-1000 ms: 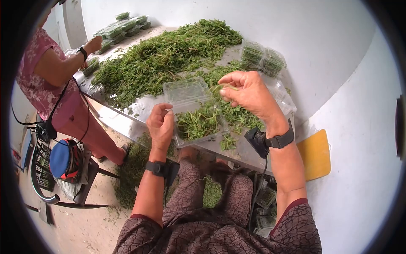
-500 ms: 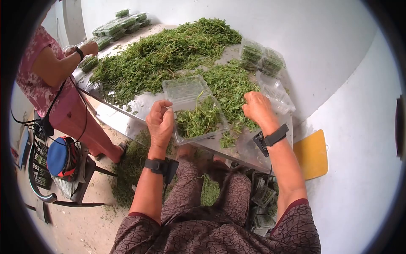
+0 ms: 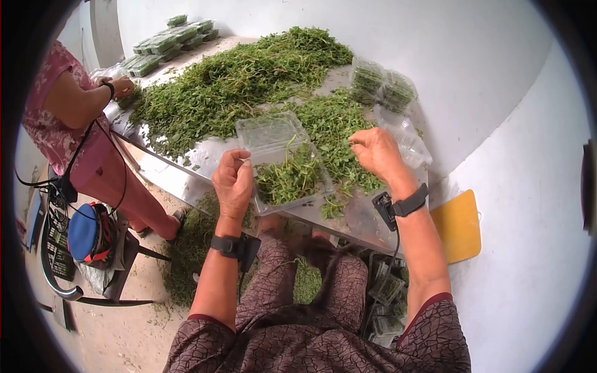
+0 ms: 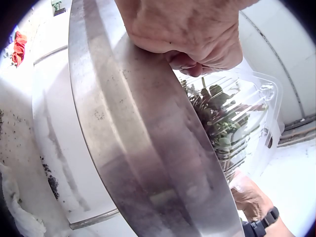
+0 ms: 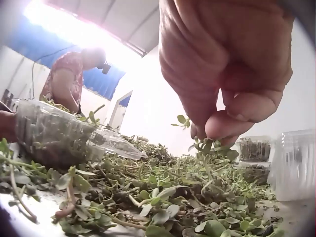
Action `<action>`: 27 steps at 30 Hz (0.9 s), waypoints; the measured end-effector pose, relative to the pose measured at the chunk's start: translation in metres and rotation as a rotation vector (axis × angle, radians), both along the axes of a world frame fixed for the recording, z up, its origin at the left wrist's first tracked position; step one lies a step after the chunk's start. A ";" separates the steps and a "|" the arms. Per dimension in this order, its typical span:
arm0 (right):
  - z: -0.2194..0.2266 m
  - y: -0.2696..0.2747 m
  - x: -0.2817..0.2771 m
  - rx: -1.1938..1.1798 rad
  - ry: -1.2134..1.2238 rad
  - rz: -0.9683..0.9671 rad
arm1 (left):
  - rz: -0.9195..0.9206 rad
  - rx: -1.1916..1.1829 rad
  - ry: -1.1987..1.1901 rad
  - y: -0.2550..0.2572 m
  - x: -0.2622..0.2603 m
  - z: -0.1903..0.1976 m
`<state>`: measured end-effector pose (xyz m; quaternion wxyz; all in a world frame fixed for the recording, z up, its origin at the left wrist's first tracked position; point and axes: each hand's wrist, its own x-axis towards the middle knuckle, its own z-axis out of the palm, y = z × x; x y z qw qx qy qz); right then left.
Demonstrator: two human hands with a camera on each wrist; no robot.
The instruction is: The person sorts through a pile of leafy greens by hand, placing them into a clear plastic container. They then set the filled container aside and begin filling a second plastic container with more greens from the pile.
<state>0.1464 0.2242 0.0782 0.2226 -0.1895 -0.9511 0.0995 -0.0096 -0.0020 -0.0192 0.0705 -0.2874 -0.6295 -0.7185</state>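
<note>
A clear plastic clamshell box (image 3: 295, 202) stands at the table's front edge with its lid (image 3: 267, 132) thrown back and leafy green sprigs (image 3: 287, 180) inside. My left hand (image 3: 233, 181) grips the box's left edge with curled fingers. To the right of the box, my right hand (image 3: 380, 155) is over a loose spread of greens (image 3: 336, 127). Close up in the right wrist view, its thumb and fingertips pinch a small leafy sprig (image 5: 216, 147) just above the spread.
A large heap of greens (image 3: 236, 81) covers the table's middle. Filled boxes (image 3: 382, 87) and nested empty ones (image 3: 404, 140) stand at the right, more filled boxes (image 3: 168, 43) far left. Another person (image 3: 74, 112) works at the left. A yellow board (image 3: 457, 227) leans by the wall.
My right hand has gone from above the box, where it held a stem, rightward to the loose greens. My left hand stays at the box's edge. The other person's hands have lowered slightly.
</note>
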 end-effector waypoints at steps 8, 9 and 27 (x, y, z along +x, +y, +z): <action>-0.024 -0.014 -0.023 0.227 -0.333 0.072 | -0.006 -0.004 -0.014 0.000 -0.001 -0.002; -0.024 -0.013 -0.023 0.225 -0.332 0.072 | -0.002 -0.008 -0.005 0.000 -0.002 -0.002; -0.021 -0.020 -0.004 0.110 -0.391 0.060 | -0.019 0.023 -0.021 0.001 -0.002 -0.001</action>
